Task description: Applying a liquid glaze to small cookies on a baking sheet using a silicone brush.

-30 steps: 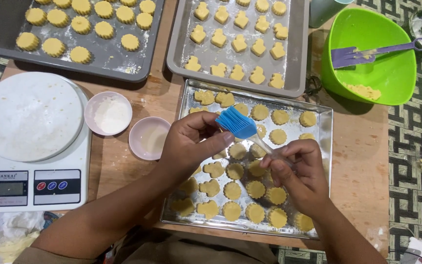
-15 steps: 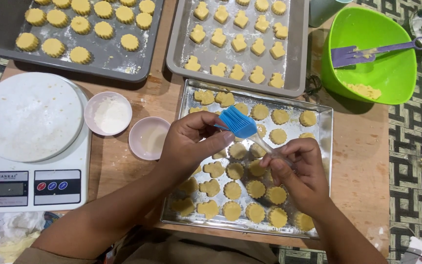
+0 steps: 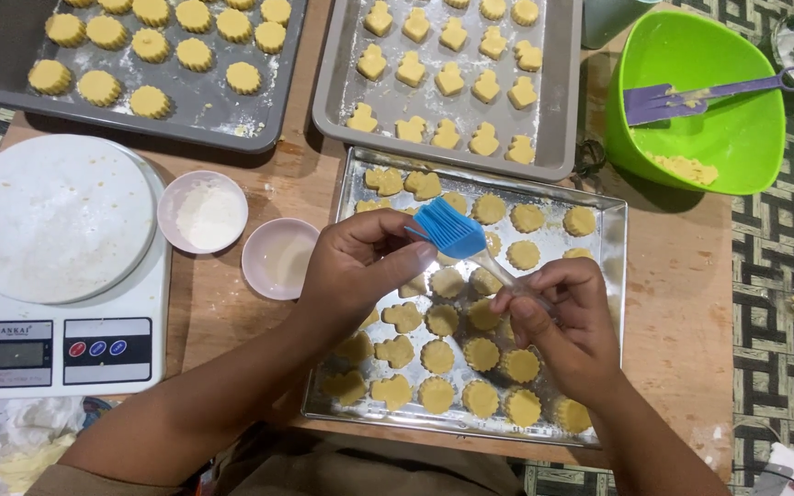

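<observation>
My right hand [image 3: 566, 310] grips the clear handle of a pastry brush with a blue silicone head [image 3: 450, 230]. The head points up and to the left. My left hand [image 3: 360, 264] touches the blue bristles with thumb and fingertips. Both hands hover over a shiny metal tray [image 3: 610, 276] filled with several yellow cut-out cookies [image 3: 439, 355], flower-shaped and figure-shaped. A small pink bowl [image 3: 277, 258] with pale liquid sits just left of my left hand.
Two grey baking trays of cookies [image 3: 199, 103] [image 3: 555, 110] lie at the back. A green bowl [image 3: 702, 101] holds a purple spatula [image 3: 691, 95] and dough. A second pink bowl [image 3: 202, 211] holds flour. A white kitchen scale [image 3: 57, 276] stands at left.
Little has changed; my left fingers have shifted slightly on the blue bristles while my right hand keeps the brush in place.
</observation>
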